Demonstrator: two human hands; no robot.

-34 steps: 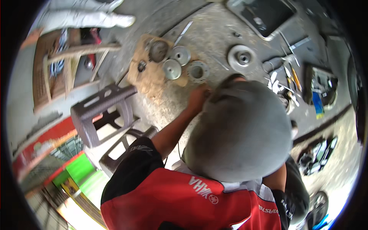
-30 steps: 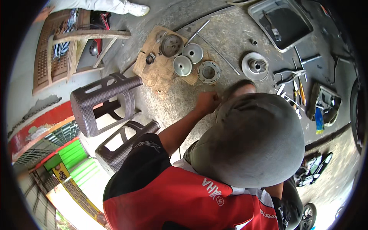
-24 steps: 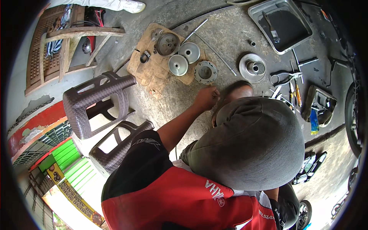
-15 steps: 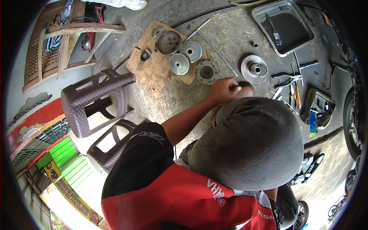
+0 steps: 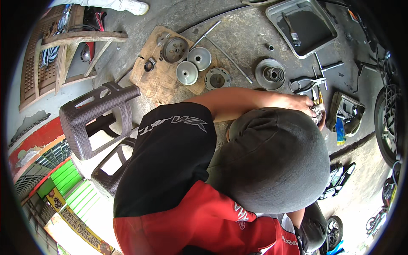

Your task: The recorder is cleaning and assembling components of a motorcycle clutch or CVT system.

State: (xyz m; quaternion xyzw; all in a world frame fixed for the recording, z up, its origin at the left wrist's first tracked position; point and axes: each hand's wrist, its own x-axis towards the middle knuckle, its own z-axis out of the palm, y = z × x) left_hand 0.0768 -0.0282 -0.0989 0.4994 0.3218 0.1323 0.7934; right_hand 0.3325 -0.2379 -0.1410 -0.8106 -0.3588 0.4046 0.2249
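Note:
My left arm (image 5: 242,102) stretches across to the right past a big rounded shape in grey cloth (image 5: 272,165). At its end my left hand (image 5: 301,104) has curled fingers on a small silvery metal thing, too obscured to name. Just beside it my right hand (image 5: 321,120) shows only in part, its arm hidden behind the grey cloth and its fingers unclear. Pliers (image 5: 301,85) with dark handles and an orange-handled screwdriver (image 5: 320,94) lie right by the hands. Farther left are a metal disc with a coil spring (image 5: 271,73) and a ring-shaped metal part (image 5: 217,79).
A cardboard sheet (image 5: 146,83) carries a metal drum (image 5: 175,49) and two silver discs (image 5: 187,73). A long T-handle wrench (image 5: 231,60) lies beside them. Beyond stands a metal tray (image 5: 299,54) with a brush. Brown chairs (image 5: 76,127) are left; a motorcycle wheel (image 5: 384,127) is right.
My left hand has moved right, from near the spring disc to the hand tools. Part of my right hand now shows beside it. The whole view has shifted slightly.

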